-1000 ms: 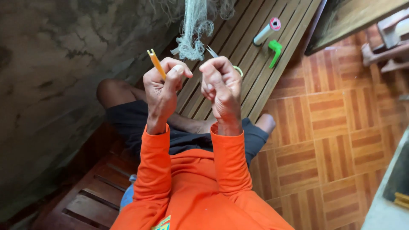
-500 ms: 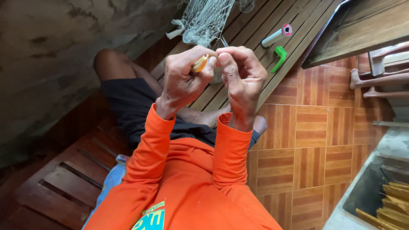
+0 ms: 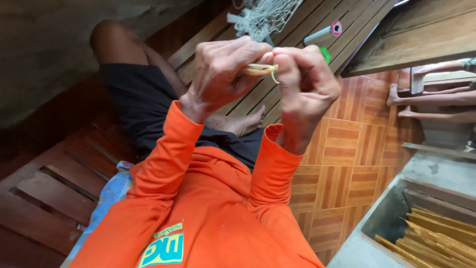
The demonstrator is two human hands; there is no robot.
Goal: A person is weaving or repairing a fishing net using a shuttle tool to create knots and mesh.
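My left hand (image 3: pixel 220 77) and my right hand (image 3: pixel 307 87) are raised close together in front of me, fingertips meeting. Between them lies a thin yellow netting needle (image 3: pixel 258 68), gripped by the left fingers and pinched at its end by the right thumb and forefinger. A short pale green thread (image 3: pixel 273 77) curls down from the needle's tip. Beyond the hands a whitish fishing net (image 3: pixel 265 17) hangs over the wooden slat bench (image 3: pixel 208 37). Both arms wear orange sleeves.
A grey spool with a pink end (image 3: pixel 325 33) and a green object (image 3: pixel 326 53) lie on the bench behind my hands. A dark wooden tabletop (image 3: pixel 411 39) juts in at the upper right. Yellow wooden strips (image 3: pixel 436 235) fill a box at the lower right, above orange floor tiles (image 3: pixel 347 164).
My hands have come together and nearer the camera. The needle, earlier sticking up from the left hand, now lies level between both hands. The view has shifted towards the net.
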